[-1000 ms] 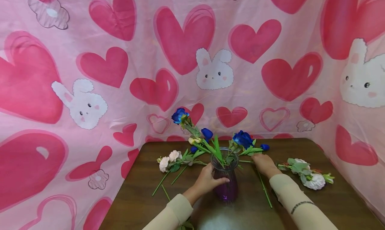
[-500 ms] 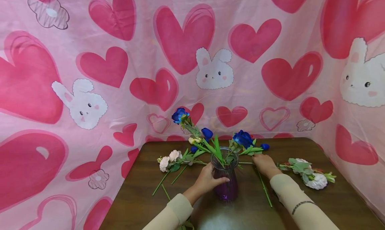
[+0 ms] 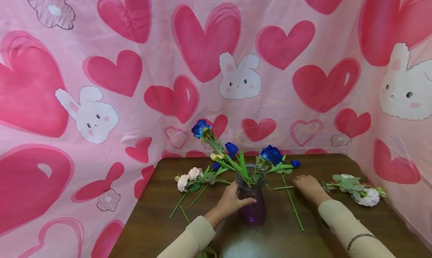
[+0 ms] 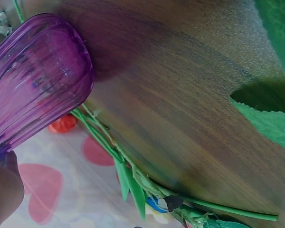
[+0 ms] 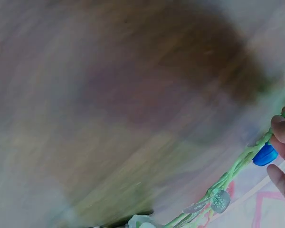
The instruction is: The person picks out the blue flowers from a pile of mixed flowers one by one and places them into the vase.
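My left hand (image 3: 231, 202) grips the side of a purple glass vase (image 3: 252, 211), thumb across its front. The ribbed purple wall of the vase (image 4: 42, 80) fills the upper left of the left wrist view. Green leaves and stems stand in its mouth, with a blue rose (image 3: 201, 128) and a blue tulip (image 3: 231, 148) leaning left. Right of the vase, my right hand (image 3: 309, 188) pinches a green flower stem (image 3: 282, 188) low over the table. White flowers (image 3: 368, 197) extend beyond that hand. In the right wrist view, fingers (image 5: 282, 128) and thumb hold the green stem (image 5: 235, 166).
Pale pink flowers (image 3: 189, 178) lie left of the vase on the brown wooden table (image 3: 270, 239). A large blue rose (image 3: 271, 155) and blue bud (image 3: 295, 163) are behind it at right. A loose stem (image 3: 295, 209) runs toward the front. Pink heart-patterned cloth hangs behind.
My right hand has moved right, drawing the flower stem and its white flowers along with it. The stem's cut end now shows, away from the vase. My left hand stays on the vase.
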### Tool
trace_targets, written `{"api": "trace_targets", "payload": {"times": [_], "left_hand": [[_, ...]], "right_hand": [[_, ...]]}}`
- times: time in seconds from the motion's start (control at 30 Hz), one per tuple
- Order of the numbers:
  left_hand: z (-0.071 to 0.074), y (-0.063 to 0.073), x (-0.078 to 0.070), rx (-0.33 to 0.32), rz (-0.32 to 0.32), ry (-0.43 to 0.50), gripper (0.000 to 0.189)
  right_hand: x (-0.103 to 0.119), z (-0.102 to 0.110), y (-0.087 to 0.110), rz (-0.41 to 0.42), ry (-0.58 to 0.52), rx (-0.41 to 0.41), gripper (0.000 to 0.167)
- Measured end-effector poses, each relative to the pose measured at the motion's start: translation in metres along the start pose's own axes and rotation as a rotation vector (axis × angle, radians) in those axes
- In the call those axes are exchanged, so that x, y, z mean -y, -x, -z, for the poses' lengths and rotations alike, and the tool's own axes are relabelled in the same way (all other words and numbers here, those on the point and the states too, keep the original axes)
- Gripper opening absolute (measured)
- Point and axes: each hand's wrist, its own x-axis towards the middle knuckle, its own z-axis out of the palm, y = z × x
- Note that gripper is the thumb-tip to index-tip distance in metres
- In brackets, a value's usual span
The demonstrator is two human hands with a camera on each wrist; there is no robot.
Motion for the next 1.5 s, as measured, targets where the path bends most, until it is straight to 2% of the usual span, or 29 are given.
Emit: {"api": "trace_targets", "payload": {"times": [0.1, 0.37, 0.5, 0.8, 0.93, 1.13, 1.3, 1.4, 1.5], "left_hand": [[0.001, 0.000, 0.000, 0.003, -0.001, 0.002, 0.072], [0.005, 0.000, -0.002, 0.006, 0.019, -0.003, 0.072], [0.006, 0.001, -0.002, 0.011, 0.028, -0.006, 0.073], [0.005, 0.000, -0.002, 0.009, 0.006, -0.011, 0.074], [0.005, 0.000, -0.002, 0.009, -0.003, -0.023, 0.075], [0.003, 0.000, 0.000, 0.001, -0.011, -0.036, 0.076], [0.002, 0.000, 0.001, 0.001, -0.009, -0.022, 0.075], [0.002, 0.000, 0.000, 0.004, -0.011, -0.017, 0.076], [0.001, 0.000, 0.000, 0.003, -0.014, -0.018, 0.076]], "right_hand": [[-0.001, -0.004, 0.008, 0.039, 0.020, -0.016, 0.025], [0.005, -0.006, 0.022, 0.152, 0.074, -0.134, 0.026], [0.010, -0.006, 0.030, 0.159, 0.046, -0.118, 0.028], [0.012, -0.005, 0.041, 0.170, 0.004, -0.174, 0.029], [0.013, -0.006, 0.043, 0.159, -0.018, -0.173, 0.027], [0.017, 0.001, 0.037, 0.147, -0.091, -0.174, 0.023], [0.022, 0.012, 0.024, 0.147, -0.150, -0.209, 0.020], [0.027, 0.017, 0.013, 0.099, -0.203, -0.212, 0.022], [0.035, 0.022, -0.001, 0.005, -0.299, -0.188, 0.022]]}}
